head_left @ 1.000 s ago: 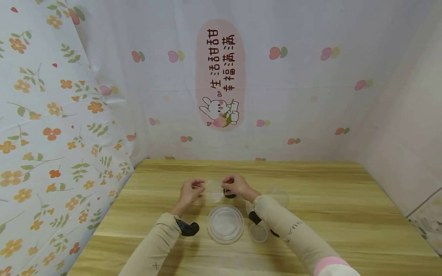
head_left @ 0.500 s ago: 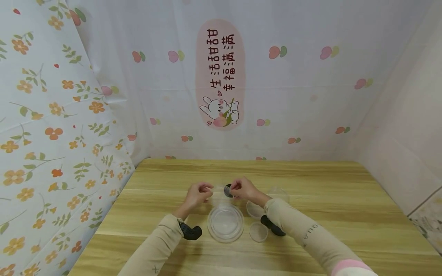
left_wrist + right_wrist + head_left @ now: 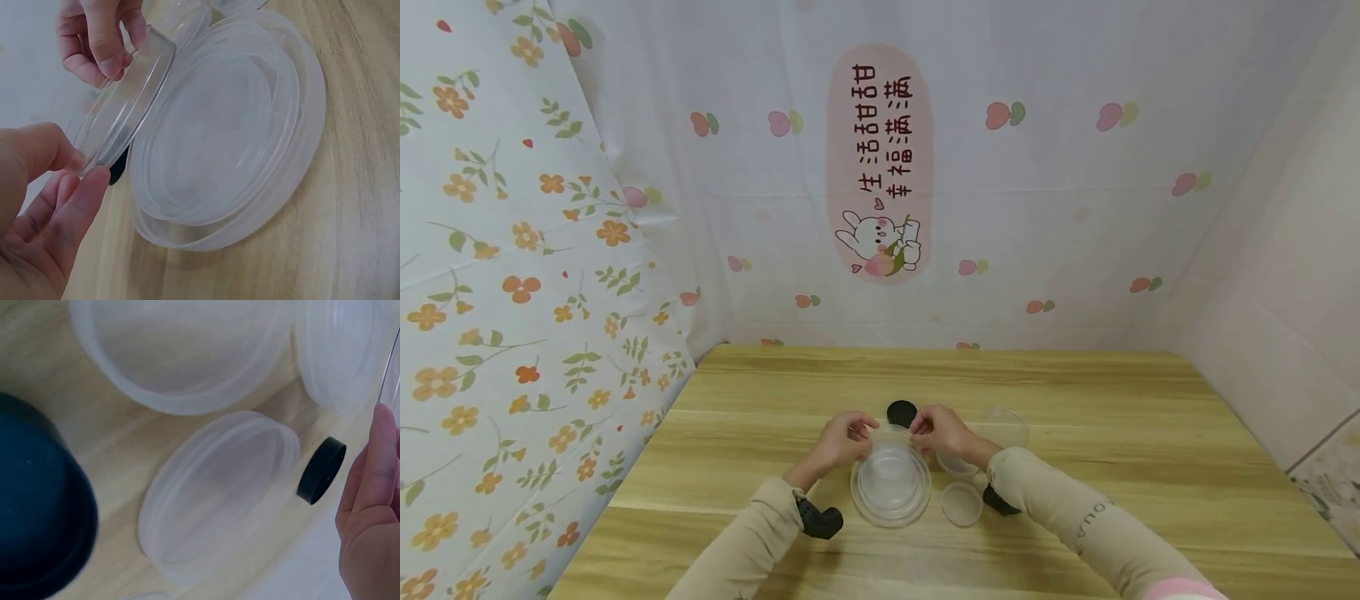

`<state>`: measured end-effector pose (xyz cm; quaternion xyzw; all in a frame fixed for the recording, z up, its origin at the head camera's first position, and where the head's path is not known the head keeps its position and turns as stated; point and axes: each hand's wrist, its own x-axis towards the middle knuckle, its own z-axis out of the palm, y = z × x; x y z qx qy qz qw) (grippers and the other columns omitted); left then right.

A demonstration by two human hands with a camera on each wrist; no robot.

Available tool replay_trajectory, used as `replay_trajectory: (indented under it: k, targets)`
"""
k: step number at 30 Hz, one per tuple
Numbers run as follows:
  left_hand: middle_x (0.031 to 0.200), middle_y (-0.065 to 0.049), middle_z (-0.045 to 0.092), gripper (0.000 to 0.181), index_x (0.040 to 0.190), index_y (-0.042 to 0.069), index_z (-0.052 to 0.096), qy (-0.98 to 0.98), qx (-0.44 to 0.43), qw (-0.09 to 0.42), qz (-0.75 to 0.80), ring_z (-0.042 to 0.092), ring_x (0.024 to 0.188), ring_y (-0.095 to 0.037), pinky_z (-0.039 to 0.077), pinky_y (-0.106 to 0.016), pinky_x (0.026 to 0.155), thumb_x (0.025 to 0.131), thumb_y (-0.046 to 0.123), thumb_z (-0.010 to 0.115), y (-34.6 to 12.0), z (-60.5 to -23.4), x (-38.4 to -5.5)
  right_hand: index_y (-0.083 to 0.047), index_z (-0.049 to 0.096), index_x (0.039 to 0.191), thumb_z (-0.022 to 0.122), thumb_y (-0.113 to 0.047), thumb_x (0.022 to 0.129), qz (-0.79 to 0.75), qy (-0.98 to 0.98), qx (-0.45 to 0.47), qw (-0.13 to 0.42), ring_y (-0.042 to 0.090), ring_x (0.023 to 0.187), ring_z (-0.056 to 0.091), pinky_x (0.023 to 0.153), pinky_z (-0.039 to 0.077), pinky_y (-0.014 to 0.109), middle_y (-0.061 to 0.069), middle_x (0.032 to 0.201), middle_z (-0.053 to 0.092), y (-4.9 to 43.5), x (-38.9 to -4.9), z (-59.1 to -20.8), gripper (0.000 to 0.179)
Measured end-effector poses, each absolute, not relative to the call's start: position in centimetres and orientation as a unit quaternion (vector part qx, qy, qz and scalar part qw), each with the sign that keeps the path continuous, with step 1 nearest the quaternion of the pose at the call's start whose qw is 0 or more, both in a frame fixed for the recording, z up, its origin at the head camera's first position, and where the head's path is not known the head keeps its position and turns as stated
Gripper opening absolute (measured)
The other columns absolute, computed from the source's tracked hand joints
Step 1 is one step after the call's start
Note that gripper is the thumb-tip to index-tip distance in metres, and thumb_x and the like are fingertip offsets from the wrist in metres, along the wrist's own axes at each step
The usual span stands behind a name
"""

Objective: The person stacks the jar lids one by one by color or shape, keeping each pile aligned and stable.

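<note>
My left hand (image 3: pixel 847 439) and right hand (image 3: pixel 942 430) pinch opposite edges of a clear round plastic lid (image 3: pixel 134 103). In the left wrist view this lid stands steeply tilted beside a stack of translucent round lids (image 3: pixel 212 125), which lies on the table with smaller lids on a bigger one. From the head view the held lid overlaps the stack's far edge. My right fingertips grip the lid's rim at the right border of the right wrist view.
A small black lid (image 3: pixel 902 413) lies beyond the stack. To the right are a small translucent lid (image 3: pixel 961 504), another translucent lid (image 3: pixel 219 487) and a clear lid (image 3: pixel 1004 427). A large dark round thing (image 3: pixel 37 494) sits at the right wrist view's left edge. Beneath all is a wooden table (image 3: pixel 775 383).
Both hands have brought the clear lid toward me, from beyond the stack to its far edge. The black lid, partly covered before, now shows fully. The stack has stayed in place.
</note>
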<state>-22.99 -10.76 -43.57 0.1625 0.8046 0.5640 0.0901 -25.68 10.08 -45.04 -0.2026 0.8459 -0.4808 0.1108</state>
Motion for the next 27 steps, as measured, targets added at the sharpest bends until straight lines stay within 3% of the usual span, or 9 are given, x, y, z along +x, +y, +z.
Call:
replay_trajectory:
  k: [3,11,18,27]
  targets:
    - [0.076,-0.015,0.047,0.028,0.101,-0.016,0.053,0.804,0.171,0.1,0.561,0.049,0.062,-0.016,0.051,-0.042,0.058,0.073,-0.014,0.05,-10.6,-42.4,-22.0,0.005,0.056,0.079,0.061,0.006,0.077,-0.484,0.843,-0.202,0.119,0.026,0.057,0.057,0.055,0.051,0.037,0.004,0.067,0.055,10.2,-25.5,-45.3,0.005]
    - [0.075,-0.015,0.046,0.029,0.101,-0.018,0.052,0.793,0.174,0.122,0.571,0.047,0.061,-0.014,0.052,-0.04,0.057,0.072,-0.016,0.049,-11.0,-44.0,-22.1,0.006,0.057,0.079,0.06,0.006,0.076,-0.488,0.836,-0.214,0.131,0.014,0.056,0.054,0.053,0.051,0.028,0.004,0.067,0.055,10.1,-25.0,-46.2,0.005]
    - [0.077,-0.011,0.046,0.033,0.103,-0.012,0.056,0.797,0.174,0.133,0.563,0.047,0.063,-0.011,0.052,-0.03,0.054,0.071,-0.015,0.051,-11.5,-46.3,-22.8,0.007,0.058,0.085,0.06,0.007,0.074,-0.482,0.836,-0.227,0.132,0.011,0.059,0.054,0.052,0.049,0.023,0.003,0.07,0.055,9.9,-24.6,-46.5,0.011]
    - [0.076,-0.014,0.047,0.034,0.101,-0.013,0.056,0.798,0.193,0.133,0.555,0.047,0.062,-0.012,0.051,-0.03,0.053,0.067,-0.017,0.049,-11.5,-46.7,-22.8,0.007,0.058,0.085,0.06,0.008,0.074,-0.474,0.836,-0.236,0.14,0.009,0.059,0.054,0.052,0.049,0.022,0.003,0.07,0.056,9.9,-24.6,-46.7,0.012]
